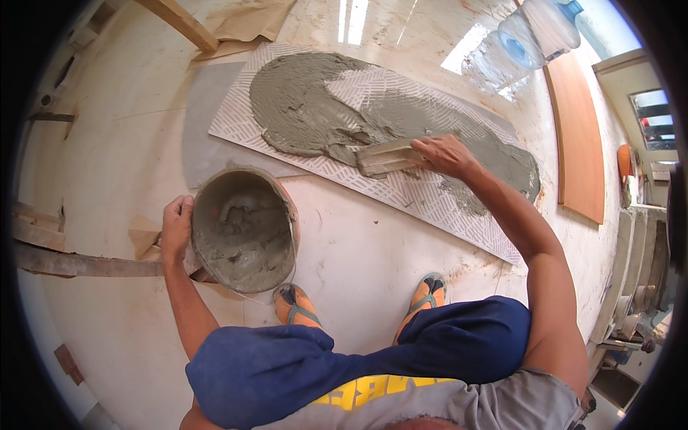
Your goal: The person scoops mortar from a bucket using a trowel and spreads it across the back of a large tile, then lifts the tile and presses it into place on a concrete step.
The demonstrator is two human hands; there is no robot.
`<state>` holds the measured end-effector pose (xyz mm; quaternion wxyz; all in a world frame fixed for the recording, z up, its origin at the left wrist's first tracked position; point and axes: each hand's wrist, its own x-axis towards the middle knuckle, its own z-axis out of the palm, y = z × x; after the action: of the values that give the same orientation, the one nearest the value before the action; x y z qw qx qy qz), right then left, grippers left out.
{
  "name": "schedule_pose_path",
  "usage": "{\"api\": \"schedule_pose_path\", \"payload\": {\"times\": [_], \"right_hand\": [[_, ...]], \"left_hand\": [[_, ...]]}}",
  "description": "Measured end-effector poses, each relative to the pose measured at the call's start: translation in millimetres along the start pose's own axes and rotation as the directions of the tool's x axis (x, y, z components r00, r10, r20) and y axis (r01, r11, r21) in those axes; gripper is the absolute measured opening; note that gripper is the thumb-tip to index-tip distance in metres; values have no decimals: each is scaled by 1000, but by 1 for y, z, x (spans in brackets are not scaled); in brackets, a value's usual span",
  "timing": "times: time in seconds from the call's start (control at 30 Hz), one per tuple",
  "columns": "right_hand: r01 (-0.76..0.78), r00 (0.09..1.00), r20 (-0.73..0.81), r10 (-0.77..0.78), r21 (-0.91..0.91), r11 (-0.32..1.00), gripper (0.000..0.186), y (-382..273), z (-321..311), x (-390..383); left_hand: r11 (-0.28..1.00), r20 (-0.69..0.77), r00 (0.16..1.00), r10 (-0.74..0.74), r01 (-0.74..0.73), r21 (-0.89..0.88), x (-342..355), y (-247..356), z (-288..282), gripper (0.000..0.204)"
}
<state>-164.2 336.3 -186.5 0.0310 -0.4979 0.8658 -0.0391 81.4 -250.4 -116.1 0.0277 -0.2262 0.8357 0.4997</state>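
A bucket (290, 208) with wet grey mortar (252, 247) inside leans tilted at my left side. My left hand (177, 223) is closed on its rim, the fingers partly hidden behind it. In my right hand (446, 155) is a flat trowel (387, 158) smeared with mortar, pressed against a large tile (416, 197). The tile lies with its ridged, patterned back up. Grey mortar (308, 107) covers much of that back, thick at the left and spread thinner toward the right. Bare ridged patches show along the near edge and at the top middle.
Under the tile's left end lies a grey slab (208, 115). Brown paper (247, 21) and a wooden post (179, 23) are at the far left. A clear water jug (541, 36) and a wooden board (577, 143) lie at the right. My sandalled feet are just in front of me.
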Motion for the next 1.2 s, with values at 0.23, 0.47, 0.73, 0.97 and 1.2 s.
{"api": "schedule_pose_path", "payload": {"times": [0.23, 0.47, 0.73, 0.97, 1.2], "right_hand": [[249, 965, 86, -247, -12, 968, 39, -3, 12, 176], [-65, 992, 110, 64, 7, 998, 44, -19, 6, 293], [-553, 831, 93, 549, 246, 796, 48, -49, 11, 229], [-647, 763, 97, 640, 133, 751, 48, -42, -9, 138], [-727, 674, 91, 733, 262, 635, 49, -52, -12, 101]], "left_hand": [[996, -34, 996, -87, 86, -40, -12, 8, -5, 41], [994, -3, 995, -103, 103, 29, -1, 7, -3, 42], [979, 0, 985, -171, 170, 109, 2, 8, -15, 40], [747, 78, 916, 394, -369, 554, 216, 22, 31, 42], [712, -123, 980, 158, -27, 702, 278, 8, 101, 55]]}}
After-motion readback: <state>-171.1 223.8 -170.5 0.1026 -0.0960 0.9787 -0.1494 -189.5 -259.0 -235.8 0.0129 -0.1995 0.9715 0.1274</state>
